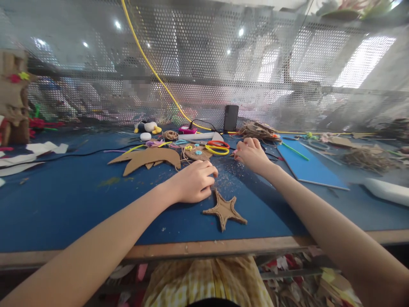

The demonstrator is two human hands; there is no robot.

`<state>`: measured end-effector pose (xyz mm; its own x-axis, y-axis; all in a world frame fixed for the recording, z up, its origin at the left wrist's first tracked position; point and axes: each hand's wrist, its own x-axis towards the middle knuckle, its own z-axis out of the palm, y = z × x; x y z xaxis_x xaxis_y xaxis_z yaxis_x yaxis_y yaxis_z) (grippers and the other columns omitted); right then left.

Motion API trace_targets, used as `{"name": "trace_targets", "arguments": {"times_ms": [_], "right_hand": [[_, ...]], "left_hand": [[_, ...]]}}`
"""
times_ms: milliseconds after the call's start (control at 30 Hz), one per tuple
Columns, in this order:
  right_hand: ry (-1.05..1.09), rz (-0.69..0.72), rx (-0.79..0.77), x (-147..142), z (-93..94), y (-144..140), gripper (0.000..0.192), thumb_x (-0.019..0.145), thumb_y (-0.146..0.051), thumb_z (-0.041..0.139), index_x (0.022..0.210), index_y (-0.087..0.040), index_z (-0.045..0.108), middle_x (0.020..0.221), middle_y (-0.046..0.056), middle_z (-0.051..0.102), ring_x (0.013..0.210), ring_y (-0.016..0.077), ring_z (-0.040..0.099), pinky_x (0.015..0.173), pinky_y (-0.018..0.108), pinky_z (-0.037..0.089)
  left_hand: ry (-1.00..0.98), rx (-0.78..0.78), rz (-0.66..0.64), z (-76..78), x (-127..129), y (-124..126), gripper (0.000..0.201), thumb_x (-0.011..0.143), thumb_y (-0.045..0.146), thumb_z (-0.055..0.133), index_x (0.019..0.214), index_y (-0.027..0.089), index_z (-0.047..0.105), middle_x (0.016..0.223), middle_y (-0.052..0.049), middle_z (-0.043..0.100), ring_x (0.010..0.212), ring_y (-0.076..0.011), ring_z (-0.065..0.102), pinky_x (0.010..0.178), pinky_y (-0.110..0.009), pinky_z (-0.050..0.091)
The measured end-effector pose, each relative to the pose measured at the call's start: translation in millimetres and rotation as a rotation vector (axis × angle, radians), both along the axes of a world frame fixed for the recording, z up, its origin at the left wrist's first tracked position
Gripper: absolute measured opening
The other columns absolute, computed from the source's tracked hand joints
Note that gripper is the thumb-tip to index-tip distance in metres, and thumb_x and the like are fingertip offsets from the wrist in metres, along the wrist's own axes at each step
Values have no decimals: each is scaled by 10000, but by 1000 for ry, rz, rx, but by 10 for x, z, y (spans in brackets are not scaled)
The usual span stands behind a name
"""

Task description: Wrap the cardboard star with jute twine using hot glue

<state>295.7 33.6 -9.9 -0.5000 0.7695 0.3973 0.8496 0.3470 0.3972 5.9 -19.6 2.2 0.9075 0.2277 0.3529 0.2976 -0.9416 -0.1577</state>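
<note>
Both my left hand (pixel 197 181) and right hand (pixel 252 155) have bent fingers; whether either grips anything, I cannot tell. The cardboard star (pixel 225 209) lies flat, nearer me and right of the left, probably for easy reach; scissors (pixel 218 147) lie beyond, likely handy.

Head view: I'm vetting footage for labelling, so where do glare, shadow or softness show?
Head view: glare on the perforated panel, strongest at upper right; head view: a dark shadow on the blue table beside the right forearm; head view: the white piece at far right looks soft, while the cardboard star is clearer.
</note>
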Motion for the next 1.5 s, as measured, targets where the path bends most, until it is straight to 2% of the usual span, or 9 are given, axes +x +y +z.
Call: {"name": "trace_targets", "arguments": {"times_ms": [233,433,633,800,1033,1500], "right_hand": [[-61,-14,30,-77,-16,-63,333,945,-217,451,1028,-192,772,1074,167,657,1118,343,422,969,474,305],[-30,-64,10,-91,-25,-50,318,917,-204,458,939,-148,770,1034,188,646,1050,349,443,912,485,312],[30,-89,-6,-90,-54,-17,299,906,-225,476,926,-176,770,1032,178,642,1056,349,429,904,491,309],[128,-113,14,-7,42,-29,367,941,-233,421,950,-167,782,1061,177,614,1128,364,415,952,523,295],[236,45,-127,220,138,-139,302,946,-376,522,881,-253,791,993,112,658,1071,323,434,931,486,317],[123,109,-146,242,70,-134,227,931,-347,589,880,-281,800,1038,85,717,1097,316,440,969,458,281]], "left_hand": [[9,22,4,-3,3,1,172,906,153,564,802,153,701,1140,-110,691,1071,-269,587,970,-438,460],[11,26,2,-4,-2,3,168,902,151,567,796,150,698,1145,-109,691,1070,-270,587,962,-436,464],[-2,27,-10,-5,5,11,173,898,136,567,791,145,703,1129,-114,690,1061,-273,592,978,-448,467],[-6,28,-22,-15,2,17,189,904,136,559,789,146,708,1130,-118,688,1060,-271,591,975,-443,469],[-9,6,-24,-5,-18,13,194,905,135,552,796,152,712,1138,-117,690,1050,-266,594,963,-437,472],[-5,4,-16,2,-30,7,198,912,138,553,813,153,723,1129,-115,691,1037,-265,595,957,-438,471]]}}
